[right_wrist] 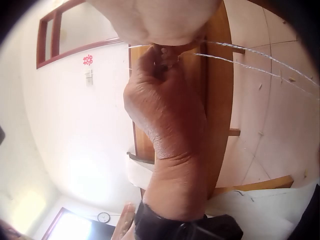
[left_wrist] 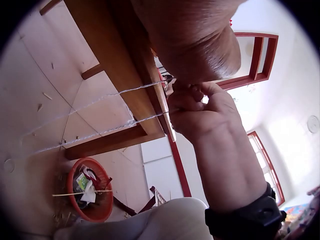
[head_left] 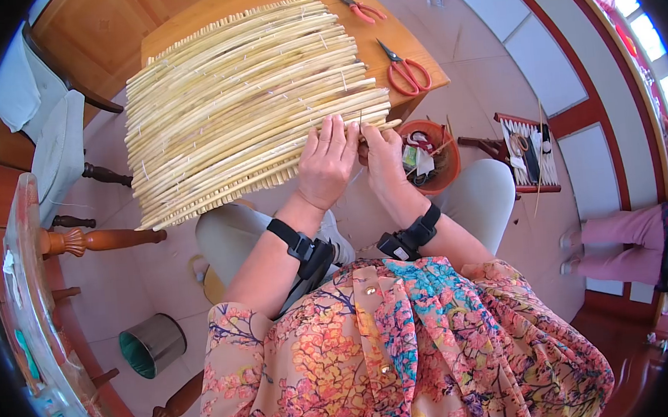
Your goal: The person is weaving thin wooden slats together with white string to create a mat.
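Observation:
A mat of pale stalks [head_left: 241,99], tied with white thread, lies on the wooden table [head_left: 428,61]. At its near right corner the left hand [head_left: 327,162] grips the edge stalks, fingertips on top. Beside it the right hand [head_left: 387,162] pinches a thread at the stalk ends; its fingertips are partly hidden. White twisted threads [left_wrist: 100,135] run past the table edge to the right hand [left_wrist: 210,120] in the left wrist view. In the right wrist view the left hand [right_wrist: 170,115] has curled fingers near the threads [right_wrist: 245,65].
Red-handled pliers [head_left: 363,10] and scissors [head_left: 408,73] lie on the table's right side. Below stands an orange basket [head_left: 449,171] with scraps. A rack [head_left: 528,152] is farther right, a metal bin [head_left: 158,345] lower left, chairs [head_left: 59,150] at left. Another person's legs [head_left: 623,246] show at right.

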`<state>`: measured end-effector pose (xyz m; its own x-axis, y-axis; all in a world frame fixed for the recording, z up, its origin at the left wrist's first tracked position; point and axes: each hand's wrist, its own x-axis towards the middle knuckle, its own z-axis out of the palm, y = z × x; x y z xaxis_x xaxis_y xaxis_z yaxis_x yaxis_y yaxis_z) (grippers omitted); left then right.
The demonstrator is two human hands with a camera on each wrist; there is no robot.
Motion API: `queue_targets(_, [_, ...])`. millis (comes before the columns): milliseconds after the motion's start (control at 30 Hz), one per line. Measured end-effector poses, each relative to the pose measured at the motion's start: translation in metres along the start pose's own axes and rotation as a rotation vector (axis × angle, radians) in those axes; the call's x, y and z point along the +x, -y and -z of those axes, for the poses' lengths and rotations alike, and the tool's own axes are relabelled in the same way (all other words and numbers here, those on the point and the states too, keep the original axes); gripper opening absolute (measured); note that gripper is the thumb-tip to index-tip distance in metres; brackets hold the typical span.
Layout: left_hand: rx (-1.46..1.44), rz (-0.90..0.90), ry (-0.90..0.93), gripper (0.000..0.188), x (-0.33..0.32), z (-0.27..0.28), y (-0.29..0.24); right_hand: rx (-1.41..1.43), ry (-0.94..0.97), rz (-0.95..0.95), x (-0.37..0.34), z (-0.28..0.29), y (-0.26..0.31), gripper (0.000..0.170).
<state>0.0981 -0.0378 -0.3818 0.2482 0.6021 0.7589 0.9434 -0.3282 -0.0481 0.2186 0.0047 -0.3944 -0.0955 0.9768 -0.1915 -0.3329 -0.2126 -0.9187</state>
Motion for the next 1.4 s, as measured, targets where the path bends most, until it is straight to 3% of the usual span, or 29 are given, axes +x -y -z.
queue_targets(100, [0.017,-0.006,0.012,0.034,-0.005,-0.004,0.001,0.023,0.038,-0.034,0.001,0.002,0.003,0.022])
queue_targets(200, [0.041,-0.009,0.023,0.033,-0.013,-0.011,0.01,-0.047,0.078,-0.292,-0.008,0.003,0.028,0.028])
queue_targets(233, [0.051,-0.01,0.032,0.033,-0.016,-0.012,0.013,-0.048,0.077,-0.285,0.0,0.021,0.03,0.028])
queue_targets(300, [0.059,-0.001,0.007,0.032,-0.018,-0.016,0.018,-1.055,0.225,-0.003,0.019,0.061,0.028,0.03])
queue_targets(333, [0.069,-0.004,0.005,0.032,-0.02,-0.015,0.022,-1.232,0.159,0.306,0.01,0.062,0.047,0.03])
queue_targets(367, [0.077,-0.011,0.004,0.032,-0.022,-0.014,0.026,-1.164,0.001,0.484,0.005,0.062,0.054,0.03])
queue_targets(433, [0.071,-0.006,0.005,0.034,-0.026,-0.014,0.035,-0.885,0.1,0.589,0.006,0.051,0.063,0.031])
queue_targets(467, [0.068,-0.013,0.014,0.034,-0.027,-0.015,0.038,-0.886,0.101,0.591,0.007,0.042,0.065,0.031])
queue_targets(533, [0.063,-0.017,0.023,0.035,-0.028,-0.015,0.04,-0.893,0.377,0.605,0.007,0.014,0.062,0.03])
queue_targets(633, [0.055,-0.005,0.043,0.034,-0.029,-0.014,0.04,-0.835,0.457,0.609,0.025,-0.009,0.033,0.027])
queue_targets(700, [0.035,0.004,0.021,0.033,-0.032,-0.015,0.039,-0.755,0.447,0.539,0.029,-0.016,0.026,0.023])
queue_targets(800, [0.013,0.033,0.015,0.032,-0.033,-0.017,0.038,-0.882,0.37,0.362,0.034,-0.015,0.025,0.019])
queue_targets(900, [0.012,0.037,0.013,0.032,-0.035,-0.019,0.039,-0.786,0.377,0.396,0.033,-0.015,0.018,0.014])
queue_targets(1167, [0.008,0.041,0.026,0.031,-0.032,-0.01,0.035,-0.804,0.298,0.771,0.024,-0.019,0.012,0.009])
queue_targets(1400, [0.004,0.039,0.005,0.032,-0.033,-0.015,0.034,-0.835,0.347,0.83,0.021,-0.021,0.02,0.008])
